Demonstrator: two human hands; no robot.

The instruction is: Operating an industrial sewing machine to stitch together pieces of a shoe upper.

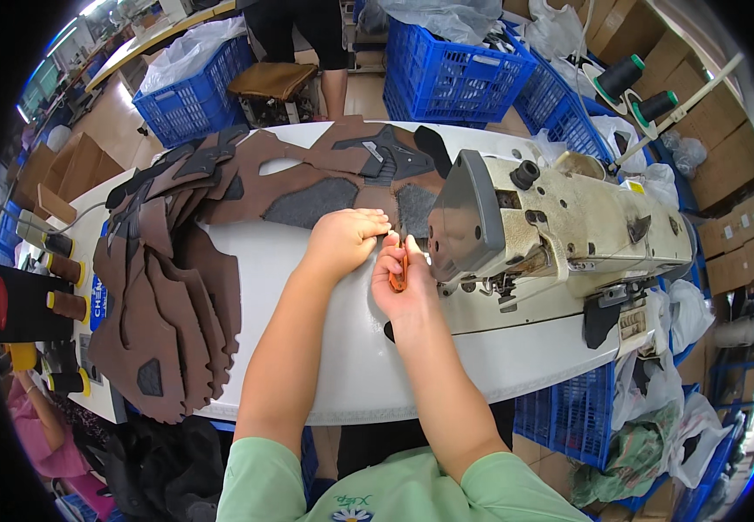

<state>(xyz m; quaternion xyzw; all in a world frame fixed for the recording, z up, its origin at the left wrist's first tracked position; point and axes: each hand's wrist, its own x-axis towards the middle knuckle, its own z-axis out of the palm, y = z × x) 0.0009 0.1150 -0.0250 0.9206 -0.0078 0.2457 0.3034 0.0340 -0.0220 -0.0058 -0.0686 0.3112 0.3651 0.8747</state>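
Note:
A chain of brown cut pieces with dark grey patches (311,202) lies along the far side of the white sewing table (342,348). My left hand (349,239) is at the near edge of this brown material, its fingers pressed together on it beside a dark patch. Close against those fingertips, my right hand (403,278) is closed around small orange-handled thread snips (400,271). The blades and whatever lies between them are mostly hidden by my fingers. Just right of my hands stands the cream industrial sewing machine (559,222), its needle area near my right hand.
More brown pieces (164,304) hang in overlapping layers at the left. Thread cones (68,304) stand at the left edge, black spools (620,76) at the upper right. Blue crates (455,74) with plastic bags are behind the table. Another person stands beyond it; one sits lower left.

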